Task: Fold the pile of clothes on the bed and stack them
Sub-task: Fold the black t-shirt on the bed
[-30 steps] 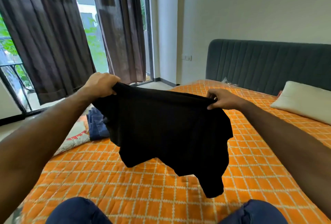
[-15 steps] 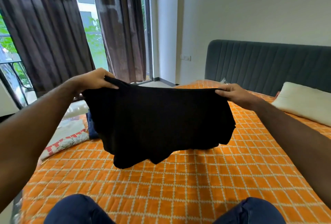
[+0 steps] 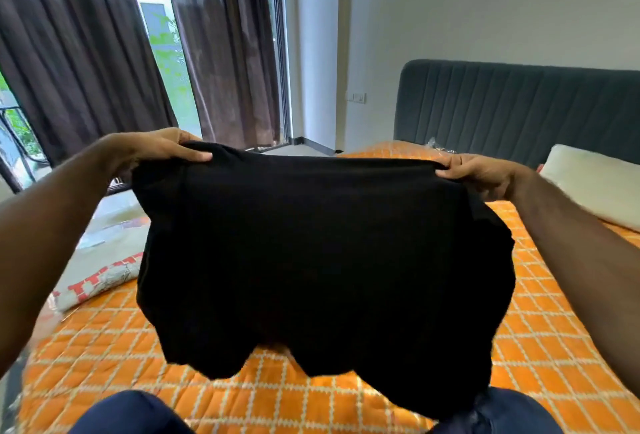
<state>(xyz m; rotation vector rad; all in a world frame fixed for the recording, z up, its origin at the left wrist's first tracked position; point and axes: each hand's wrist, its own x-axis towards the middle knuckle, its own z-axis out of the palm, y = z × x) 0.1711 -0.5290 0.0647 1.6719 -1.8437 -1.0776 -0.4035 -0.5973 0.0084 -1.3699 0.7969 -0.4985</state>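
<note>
A person held a black garment stretched in the air above the orange quilted bed, the left hand and right hand each pinching an upper corner. A second earlier the hands had been closer together and the cloth hung slack and lopsided; it was now pulled wide and lifted higher, its top edge nearly taut. The garment appeared squared up for its first fold. Other clothes waited near the bed's left edge.
</note>
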